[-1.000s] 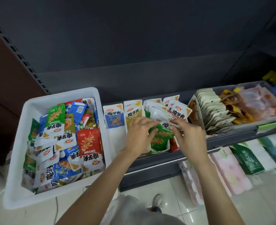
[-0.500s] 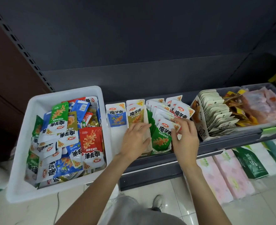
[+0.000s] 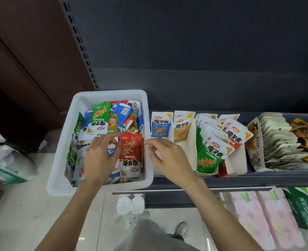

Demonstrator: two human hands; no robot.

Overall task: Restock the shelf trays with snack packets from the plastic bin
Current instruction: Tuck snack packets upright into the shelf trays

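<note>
A white plastic bin (image 3: 62, 160) holds several mixed snack packets in green, blue, yellow and red. My left hand (image 3: 99, 156) is inside the bin, fingers curled down onto the packets beside a red packet (image 3: 131, 153); whether it grips one I cannot tell. My right hand (image 3: 165, 156) hovers over the bin's right rim, fingers loosely curled, holding nothing. To the right stand the shelf trays: a blue packet (image 3: 160, 125), yellow packets (image 3: 182, 126), a row of green packets (image 3: 211, 153) and red packets (image 3: 234, 134).
Further right on the shelf (image 3: 240, 180) stand a box of pale packets (image 3: 280, 140) and orange snacks (image 3: 307, 131). Pink tissue packs (image 3: 258, 218) and a green bag (image 3: 301, 209) lie on the lower shelf. A white sack (image 3: 6, 158) sits on the floor left.
Both hands left the green packets in the shelf tray and moved left; the left one now reaches into the bin, the right one is at its rim. The camera view shifted too.
</note>
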